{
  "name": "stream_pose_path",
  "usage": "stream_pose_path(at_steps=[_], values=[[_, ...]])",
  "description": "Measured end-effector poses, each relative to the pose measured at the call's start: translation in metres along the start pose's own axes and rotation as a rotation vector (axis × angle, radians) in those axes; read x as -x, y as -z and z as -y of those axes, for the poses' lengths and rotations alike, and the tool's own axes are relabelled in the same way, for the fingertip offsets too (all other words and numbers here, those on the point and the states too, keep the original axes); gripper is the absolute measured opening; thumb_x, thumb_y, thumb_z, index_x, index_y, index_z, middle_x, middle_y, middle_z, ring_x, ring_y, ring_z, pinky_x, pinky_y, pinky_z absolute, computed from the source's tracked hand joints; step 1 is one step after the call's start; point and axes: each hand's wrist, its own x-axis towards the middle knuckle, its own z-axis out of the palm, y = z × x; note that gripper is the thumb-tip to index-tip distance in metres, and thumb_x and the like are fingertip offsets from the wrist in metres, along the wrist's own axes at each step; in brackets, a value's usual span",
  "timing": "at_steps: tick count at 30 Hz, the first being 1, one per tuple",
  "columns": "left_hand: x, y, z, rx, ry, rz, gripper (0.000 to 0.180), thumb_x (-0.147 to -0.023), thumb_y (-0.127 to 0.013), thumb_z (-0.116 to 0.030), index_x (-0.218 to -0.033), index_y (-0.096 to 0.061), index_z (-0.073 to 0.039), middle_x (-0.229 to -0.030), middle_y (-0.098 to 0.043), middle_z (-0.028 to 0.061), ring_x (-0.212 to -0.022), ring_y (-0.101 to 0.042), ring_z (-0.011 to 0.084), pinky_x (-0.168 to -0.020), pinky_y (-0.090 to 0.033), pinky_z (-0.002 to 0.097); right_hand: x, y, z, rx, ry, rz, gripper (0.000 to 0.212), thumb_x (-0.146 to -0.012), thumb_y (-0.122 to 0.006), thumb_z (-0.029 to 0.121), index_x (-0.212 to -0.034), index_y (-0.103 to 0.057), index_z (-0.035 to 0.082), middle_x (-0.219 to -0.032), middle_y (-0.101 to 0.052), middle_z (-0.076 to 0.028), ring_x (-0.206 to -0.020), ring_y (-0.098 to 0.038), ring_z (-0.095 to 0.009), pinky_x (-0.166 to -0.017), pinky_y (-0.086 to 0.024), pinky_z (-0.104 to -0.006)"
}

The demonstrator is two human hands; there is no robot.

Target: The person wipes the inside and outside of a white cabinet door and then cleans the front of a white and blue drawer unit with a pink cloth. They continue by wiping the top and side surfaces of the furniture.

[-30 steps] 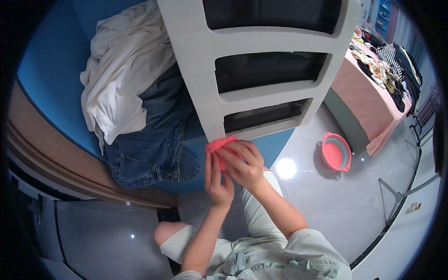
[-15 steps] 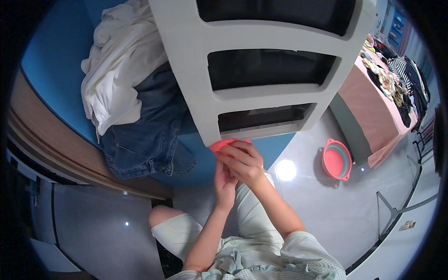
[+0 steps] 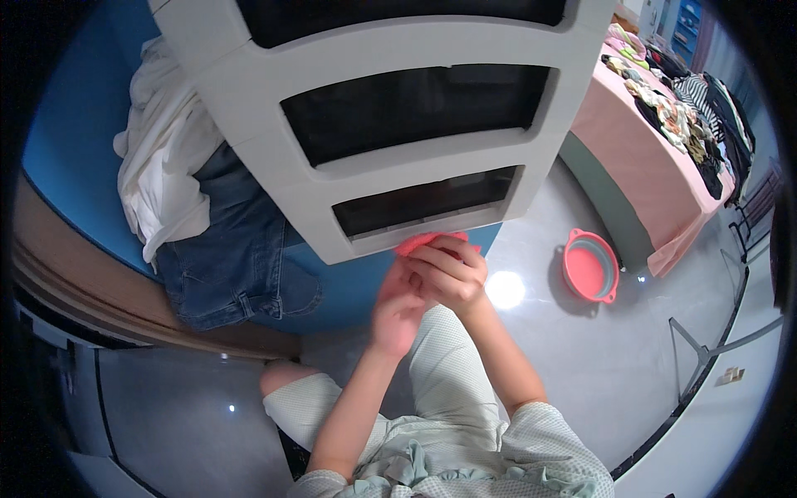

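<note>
Both my hands meet in front of a white plastic frame (image 3: 427,54) with dark panels, at its lower edge. A small pink-red cloth (image 3: 413,241) is bunched between them, mostly covered by fingers. My right hand (image 3: 455,272) is closed over it from the right, fingers bent. From below and left, my left hand (image 3: 397,314) presses up against the cloth; its fingertips are partly hidden behind the right hand. To the left of the frame, blue jeans (image 3: 224,257) and a white garment (image 3: 170,158) lie heaped on a blue surface.
A pink and grey basin (image 3: 591,267) stands on the shiny tiled floor to the right. Behind it is a bed (image 3: 614,149) with a pink cover and many clothes. A grey metal stand (image 3: 701,353) is at the far right. A brown curved edge (image 3: 91,282) runs along the left.
My view has shifted, so the frame and clothes sit further left. Both hands have moved slightly right relative to the frame's lower edge, still with the cloth, and the left hand has turned a little.
</note>
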Motion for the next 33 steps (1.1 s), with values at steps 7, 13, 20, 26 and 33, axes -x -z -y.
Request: stream_pose_path(at_steps=[7,13,20,26,33], values=[[-0.022,-0.028,0.027,-0.039,0.093,0.067,0.067,-0.067,-0.043,0.003,-0.134,-0.034,-0.003,-0.125,-0.043,0.0080,-0.119,-0.040,0.0170,-0.101,-0.031,0.0269,0.003,0.035,-0.028,0.083,-0.037,-0.055,0.024,-0.046,-0.063,0.011,-0.070,-0.067,0.009,-0.084,-0.067,-0.002,-0.079,-0.060,-0.022,-0.067,-0.051,-0.0285],[-0.035,-0.057,0.040,-0.054,0.212,0.155,0.077,-0.071,-0.045,0.002,-0.143,-0.019,0.000,-0.142,-0.030,0.0113,-0.133,-0.029,0.0209,-0.111,-0.019,0.0322,0.001,0.057,-0.045,0.140,-0.145,-0.192,0.023,-0.047,-0.065,0.004,-0.070,-0.069,0.008,-0.080,-0.067,-0.002,-0.077,-0.060,-0.022,-0.065,-0.050,-0.0288],[-0.034,-0.076,0.038,-0.295,0.132,0.271,0.083,-0.071,-0.044,0.005,-0.144,-0.004,0.003,-0.147,-0.019,0.0162,-0.140,-0.015,0.0240,-0.114,-0.010,0.0345,0.004,0.061,-0.056,0.036,-0.290,-0.337,0.024,-0.056,-0.068,-0.007,-0.074,-0.070,0.009,-0.082,-0.067,-0.005,-0.078,-0.060,-0.023,-0.068,-0.051,-0.0311],[-0.040,-0.093,0.032,-0.937,-0.151,0.325,0.073,-0.079,-0.046,0.001,-0.141,-0.008,0.009,-0.141,-0.021,0.0228,-0.130,-0.028,0.0321,-0.109,-0.023,0.0359,-0.021,0.071,-0.059,-0.088,-0.386,-0.343,0.027,-0.058,-0.069,-0.010,-0.078,-0.071,0.009,-0.083,-0.067,-0.006,-0.080,-0.060,-0.024,-0.071,-0.050,-0.0312],[-0.055,-0.135,-0.003,-0.896,-0.307,0.359,0.072,-0.079,-0.047,0.002,-0.141,-0.010,0.009,-0.139,-0.022,0.0252,-0.127,-0.032,0.0347,-0.105,-0.029,0.0382,-0.088,0.085,-0.067,-0.065,-0.283,-0.352,0.024,-0.058,-0.068,-0.007,-0.077,-0.072,0.008,-0.084,-0.068,-0.005,-0.080,-0.060,-0.021,-0.069,-0.049,-0.0289]])
